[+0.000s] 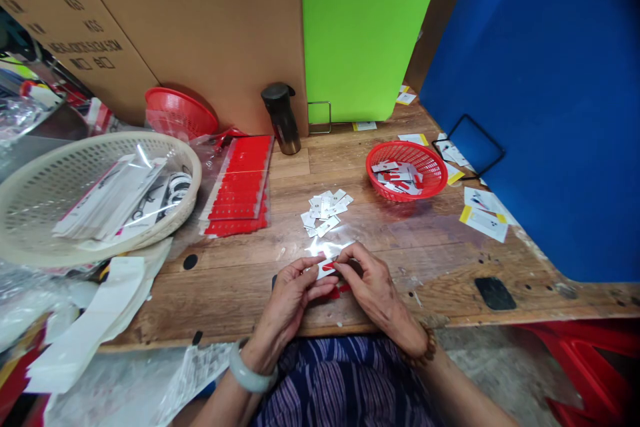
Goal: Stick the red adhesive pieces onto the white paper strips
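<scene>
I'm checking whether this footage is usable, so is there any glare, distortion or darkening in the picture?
Head view: bright glare over the tabletop just beyond the left hand and right hand; head view: the cream basket looks stretched at the left edge; head view: the upper right corner goes dark beside the blue panel.

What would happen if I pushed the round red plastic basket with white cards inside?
The round red plastic basket would probably slide rather than tip, being low and wide. It's likely light: its walls are full of holes. The white cards look loose, so tilting might spill them.
</scene>
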`<state>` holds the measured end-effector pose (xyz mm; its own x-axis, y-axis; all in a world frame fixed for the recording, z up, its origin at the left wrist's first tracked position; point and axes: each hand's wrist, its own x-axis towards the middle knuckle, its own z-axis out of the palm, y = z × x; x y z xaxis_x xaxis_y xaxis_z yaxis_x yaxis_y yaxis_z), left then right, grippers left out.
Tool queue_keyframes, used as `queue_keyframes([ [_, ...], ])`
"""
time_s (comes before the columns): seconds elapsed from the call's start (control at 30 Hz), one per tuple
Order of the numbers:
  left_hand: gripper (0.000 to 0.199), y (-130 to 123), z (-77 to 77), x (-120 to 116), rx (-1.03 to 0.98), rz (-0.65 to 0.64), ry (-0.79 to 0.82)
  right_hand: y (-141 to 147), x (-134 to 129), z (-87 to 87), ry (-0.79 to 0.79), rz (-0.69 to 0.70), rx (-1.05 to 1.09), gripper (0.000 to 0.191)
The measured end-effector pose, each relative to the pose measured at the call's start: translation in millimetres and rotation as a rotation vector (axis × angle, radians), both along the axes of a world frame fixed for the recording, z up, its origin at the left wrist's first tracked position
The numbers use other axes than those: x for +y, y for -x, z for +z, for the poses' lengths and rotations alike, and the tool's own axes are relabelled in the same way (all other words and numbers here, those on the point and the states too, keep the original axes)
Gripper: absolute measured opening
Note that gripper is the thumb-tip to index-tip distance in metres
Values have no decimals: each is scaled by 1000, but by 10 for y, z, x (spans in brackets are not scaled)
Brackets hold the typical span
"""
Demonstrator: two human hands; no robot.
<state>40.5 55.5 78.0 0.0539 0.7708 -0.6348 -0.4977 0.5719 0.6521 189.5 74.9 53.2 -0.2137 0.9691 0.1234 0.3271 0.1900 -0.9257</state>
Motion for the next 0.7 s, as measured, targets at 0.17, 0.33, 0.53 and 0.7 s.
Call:
queue_keyframes([
  [0.17,21,4,-3,8,2,-4,-4,9,12,40,9,-1,-6,11],
  [0.33,19,7,10,9,10,-11,-4,2,27,31,56,-4,41,9],
  [0.53,18,7,14,16,14,-8,-6,-1,28,7,42,-13,30,9],
  [0.7,20,4,18,3,19,-11,-18,11,13,30,32,-1,30,10],
])
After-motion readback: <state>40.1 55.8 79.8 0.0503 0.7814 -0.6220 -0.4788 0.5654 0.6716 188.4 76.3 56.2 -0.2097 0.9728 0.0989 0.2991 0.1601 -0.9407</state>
